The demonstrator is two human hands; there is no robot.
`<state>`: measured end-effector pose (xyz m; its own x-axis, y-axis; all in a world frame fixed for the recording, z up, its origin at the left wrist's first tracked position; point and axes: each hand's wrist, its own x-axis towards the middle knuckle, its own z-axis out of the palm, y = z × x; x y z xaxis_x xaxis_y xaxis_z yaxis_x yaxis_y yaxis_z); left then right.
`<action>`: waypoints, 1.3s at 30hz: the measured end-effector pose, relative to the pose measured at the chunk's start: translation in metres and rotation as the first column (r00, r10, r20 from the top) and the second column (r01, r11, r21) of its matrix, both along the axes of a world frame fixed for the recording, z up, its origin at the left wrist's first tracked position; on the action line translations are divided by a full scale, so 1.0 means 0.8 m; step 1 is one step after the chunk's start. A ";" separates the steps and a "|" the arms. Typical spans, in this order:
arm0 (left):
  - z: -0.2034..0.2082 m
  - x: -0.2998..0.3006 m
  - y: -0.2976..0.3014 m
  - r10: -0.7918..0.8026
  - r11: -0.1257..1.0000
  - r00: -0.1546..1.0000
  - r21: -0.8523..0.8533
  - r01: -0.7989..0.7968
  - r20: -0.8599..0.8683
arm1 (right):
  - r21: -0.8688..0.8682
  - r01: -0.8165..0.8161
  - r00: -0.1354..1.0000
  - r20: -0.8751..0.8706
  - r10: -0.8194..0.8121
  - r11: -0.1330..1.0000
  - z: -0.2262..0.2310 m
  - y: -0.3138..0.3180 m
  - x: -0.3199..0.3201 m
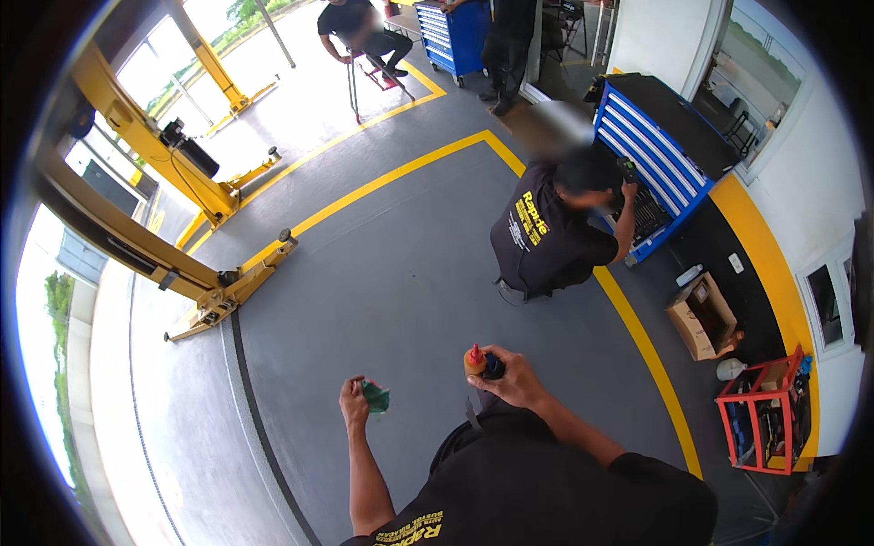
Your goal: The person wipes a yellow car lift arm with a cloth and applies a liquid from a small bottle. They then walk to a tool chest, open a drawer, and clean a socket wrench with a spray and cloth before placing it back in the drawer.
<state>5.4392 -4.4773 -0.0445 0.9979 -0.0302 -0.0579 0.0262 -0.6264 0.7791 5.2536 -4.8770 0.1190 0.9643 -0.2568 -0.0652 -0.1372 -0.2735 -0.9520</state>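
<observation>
Firstly, the grey floor [391,255] spreads widely below, and a yellow lift [146,141] stands on the left side. To the right is a blue chest [651,150] with drawers, and a co-worker [546,227] is low in front of it, one arm raised toward it. Near the wall are a red rack [760,395] and, just beyond it, a carton [689,328].

Both things being handled are above the floor, in front of the person's body. The right hand [517,380] has its grip closed around a small brownish bottle [474,361] with a red tip, together with a dark piece [494,367] whose kind cannot be told. The left hand [354,400] pinches a green piece [375,398], thin and perhaps soft, well apart from the bottle.

As for progress, the taking up appears done, since each grip is occupied. Neither thing is yet set down, and the bottle is not seen in use on anything. How much is left cannot be judged from this view.
</observation>
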 end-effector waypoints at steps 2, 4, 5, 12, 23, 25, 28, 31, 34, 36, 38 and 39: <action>0.084 0.113 -0.113 -0.147 0.989 0.985 0.028 0.145 0.090 | 0.020 0.077 0.997 -0.014 -0.077 0.997 -0.004 -0.031 0.064; 0.113 0.198 -0.182 -0.201 0.979 0.967 0.056 0.194 0.155 | -0.009 0.124 0.992 0.017 -0.124 0.992 -0.013 -0.058 0.138; 0.121 0.233 -0.215 -0.212 0.976 0.965 0.092 0.199 0.157 | 0.007 0.136 0.991 0.014 -0.136 0.991 -0.015 -0.075 0.175; 0.144 0.384 -0.328 -0.187 0.968 0.964 0.135 0.214 -0.189 | -0.028 0.190 0.980 0.070 -0.188 0.981 -0.020 -0.194 0.446; 0.178 0.701 -0.451 -0.381 0.916 0.923 -0.153 0.370 -0.050 | -0.185 -0.092 0.991 0.081 0.108 0.978 0.031 -0.316 0.861; 0.199 0.774 -0.477 -0.403 0.900 0.914 -0.159 0.405 0.048 | -0.130 -0.179 0.982 0.031 0.184 0.975 0.024 -0.329 0.950; 0.234 0.908 -0.513 -0.452 0.853 0.882 -0.354 0.384 -0.132 | -0.108 -0.260 0.965 -0.004 0.261 0.960 0.025 -0.342 1.074; 0.276 1.043 -0.563 -0.585 0.783 0.791 -0.381 0.493 -0.179 | -0.212 -0.260 0.961 0.038 0.274 0.942 0.043 -0.373 1.185; 0.302 1.174 -0.644 -0.726 0.682 0.687 -0.169 0.712 -0.033 | -0.201 -0.182 0.977 0.071 0.200 0.963 0.064 -0.419 1.275; 0.314 1.253 -0.706 -0.773 0.628 0.634 -0.131 0.767 0.004 | -0.174 -0.085 0.994 0.048 0.094 0.981 0.080 -0.460 1.331; 0.326 1.333 -0.765 -0.811 0.579 0.583 -0.086 0.811 0.041 | -0.179 -0.005 0.994 0.108 0.025 0.984 0.075 -0.503 1.391; 0.332 1.369 -0.793 -0.822 0.563 0.567 -0.074 0.823 0.054 | -0.182 0.032 0.990 0.141 -0.006 0.983 0.071 -0.524 1.423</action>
